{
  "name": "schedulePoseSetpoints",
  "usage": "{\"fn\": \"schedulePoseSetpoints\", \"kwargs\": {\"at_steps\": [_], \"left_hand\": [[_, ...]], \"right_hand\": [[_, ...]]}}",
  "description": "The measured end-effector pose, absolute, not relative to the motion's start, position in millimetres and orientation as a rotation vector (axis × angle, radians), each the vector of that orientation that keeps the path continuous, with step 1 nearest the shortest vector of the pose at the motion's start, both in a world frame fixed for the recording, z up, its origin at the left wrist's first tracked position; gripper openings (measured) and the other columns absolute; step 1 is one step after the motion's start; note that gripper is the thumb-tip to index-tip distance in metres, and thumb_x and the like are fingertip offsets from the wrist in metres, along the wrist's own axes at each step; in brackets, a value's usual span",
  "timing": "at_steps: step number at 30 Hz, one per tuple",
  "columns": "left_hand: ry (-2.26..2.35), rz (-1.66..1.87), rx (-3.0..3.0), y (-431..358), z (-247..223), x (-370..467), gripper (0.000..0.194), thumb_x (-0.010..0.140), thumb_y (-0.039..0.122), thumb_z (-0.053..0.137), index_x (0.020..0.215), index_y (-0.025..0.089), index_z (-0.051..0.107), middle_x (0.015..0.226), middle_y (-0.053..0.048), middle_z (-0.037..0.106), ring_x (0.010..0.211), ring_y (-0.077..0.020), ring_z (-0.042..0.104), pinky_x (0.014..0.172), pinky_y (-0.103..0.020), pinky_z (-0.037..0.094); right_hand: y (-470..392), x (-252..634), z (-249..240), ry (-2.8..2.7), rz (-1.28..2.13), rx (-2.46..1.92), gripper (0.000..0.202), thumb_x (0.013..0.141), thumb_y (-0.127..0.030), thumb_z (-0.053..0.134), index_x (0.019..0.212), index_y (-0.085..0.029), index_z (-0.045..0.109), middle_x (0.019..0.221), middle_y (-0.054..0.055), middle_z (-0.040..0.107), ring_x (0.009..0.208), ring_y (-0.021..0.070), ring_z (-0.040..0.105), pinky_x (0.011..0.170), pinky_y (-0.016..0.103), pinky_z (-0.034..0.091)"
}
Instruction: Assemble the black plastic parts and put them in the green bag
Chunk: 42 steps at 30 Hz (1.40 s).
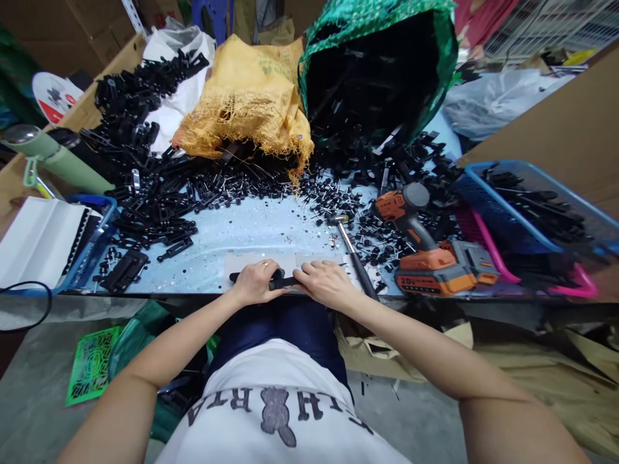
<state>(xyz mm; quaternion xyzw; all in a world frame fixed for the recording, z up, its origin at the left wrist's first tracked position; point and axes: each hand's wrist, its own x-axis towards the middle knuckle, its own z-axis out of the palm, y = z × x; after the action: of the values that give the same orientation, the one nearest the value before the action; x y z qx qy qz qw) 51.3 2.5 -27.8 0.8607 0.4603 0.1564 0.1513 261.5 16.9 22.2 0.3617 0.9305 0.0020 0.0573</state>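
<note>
At the front edge of the table, my left hand [260, 281] and my right hand [325, 280] are closed on a long black plastic part [285, 281], one at each side of it. Fingers cover much of the part, so its exact kind is unclear. Just right of my right hand lies a hammer [352, 248], its dark handle pointing toward me. An orange cordless drill [430, 258] rests farther right. Beyond my hands are many small black-headed pins or screws [333, 200].
Black plastic parts [155, 206] heap at the left. A yellow sack [251, 90] and a green sack [377, 19] stand at the back. A blue basket [512, 222] of black parts is at the right. Another person's hand and sleeve [483, 26] show at the top right.
</note>
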Motion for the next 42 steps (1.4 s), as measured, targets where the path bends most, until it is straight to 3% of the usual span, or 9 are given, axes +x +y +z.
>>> {"fn": "schedulePoseSetpoints", "kwargs": {"at_steps": [3,6,10,15,19,24,32,38,42], "left_hand": [[1.239,0.388,2.418,17.0,-24.8,51.6,0.054,0.075,0.062,0.053,0.108,0.019,0.05,0.101,-0.008,0.059,0.094,-0.0236,0.057,0.079,-0.034,0.046],[1.414,0.481,2.266,64.0,-18.3,39.1,0.043,0.087,0.046,0.044,0.12,0.019,0.047,0.116,-0.01,0.055,0.108,-0.0226,0.051,0.092,-0.035,0.041],[2.112,0.595,1.958,146.4,-11.5,3.8,0.032,0.089,0.021,0.035,0.116,0.015,0.053,0.119,-0.016,0.051,0.114,-0.0285,0.045,0.093,-0.042,0.036],[2.038,0.459,1.978,183.2,-18.4,-12.9,0.027,0.081,0.011,0.041,0.098,0.009,0.061,0.109,-0.019,0.056,0.109,-0.0306,0.047,0.089,-0.041,0.038],[1.973,0.586,1.968,152.2,-19.1,-3.2,0.025,0.081,0.016,0.046,0.1,0.01,0.062,0.101,-0.014,0.061,0.099,-0.0241,0.054,0.09,-0.035,0.039],[1.567,1.123,1.163,73.1,-10.9,-7.7,0.03,0.07,0.035,0.064,0.087,0.01,0.065,0.07,-0.005,0.062,0.063,-0.0136,0.055,0.064,-0.027,0.046],[1.341,1.103,0.546,-4.9,-15.0,-20.5,0.045,0.043,0.041,0.082,0.072,0.01,0.067,0.059,-0.002,0.06,0.051,-0.0072,0.05,0.052,-0.02,0.04],[1.385,1.0,0.781,-4.5,-20.6,-16.8,0.039,0.052,0.042,0.078,0.073,0.012,0.066,0.059,-0.001,0.059,0.05,-0.0078,0.047,0.052,-0.022,0.038],[1.471,0.984,0.977,0.9,-36.7,-16.8,0.041,0.056,0.042,0.074,0.083,0.012,0.065,0.063,0.0,0.055,0.055,-0.0092,0.049,0.056,-0.022,0.039]], "right_hand": [[26.6,268.5,10.3,2.843,-0.073,1.106,0.035,0.093,-0.046,0.037,0.092,-0.018,0.058,0.083,0.006,0.059,0.077,0.0169,0.054,0.064,0.027,0.029],[33.7,275.5,-7.3,2.91,-0.165,1.138,0.037,0.092,-0.047,0.039,0.093,-0.017,0.06,0.088,0.007,0.059,0.082,0.0177,0.054,0.069,0.028,0.032],[31.7,279.8,-25.6,2.964,-0.297,1.185,0.038,0.09,-0.048,0.041,0.096,-0.016,0.061,0.095,0.009,0.06,0.089,0.0195,0.053,0.076,0.031,0.036],[50.6,279.9,-25.7,2.979,-0.371,1.319,0.035,0.092,-0.045,0.04,0.106,-0.019,0.06,0.1,0.009,0.061,0.094,0.0199,0.053,0.08,0.032,0.04],[117.2,274.4,-11.1,2.788,-0.075,1.804,0.033,0.094,-0.033,0.034,0.112,-0.016,0.057,0.106,0.013,0.059,0.099,0.0241,0.051,0.079,0.034,0.041],[200.8,253.0,-9.7,2.36,-0.089,2.242,0.032,0.09,-0.029,0.04,0.113,-0.012,0.053,0.11,0.017,0.057,0.104,0.0278,0.05,0.079,0.036,0.043],[194.0,242.2,-22.1,2.469,-0.266,2.231,0.032,0.079,-0.02,0.05,0.109,-0.015,0.058,0.108,0.012,0.059,0.098,0.0239,0.056,0.083,0.034,0.043],[140.8,249.5,-3.3,2.983,-0.681,2.112,0.019,0.079,-0.027,0.053,0.09,-0.016,0.064,0.09,0.007,0.061,0.076,0.017,0.059,0.076,0.032,0.048],[102.0,249.5,3.1,3.088,-1.123,1.976,0.028,0.078,-0.043,0.059,0.088,-0.017,0.064,0.087,0.006,0.062,0.076,0.0168,0.06,0.074,0.032,0.051]]}}
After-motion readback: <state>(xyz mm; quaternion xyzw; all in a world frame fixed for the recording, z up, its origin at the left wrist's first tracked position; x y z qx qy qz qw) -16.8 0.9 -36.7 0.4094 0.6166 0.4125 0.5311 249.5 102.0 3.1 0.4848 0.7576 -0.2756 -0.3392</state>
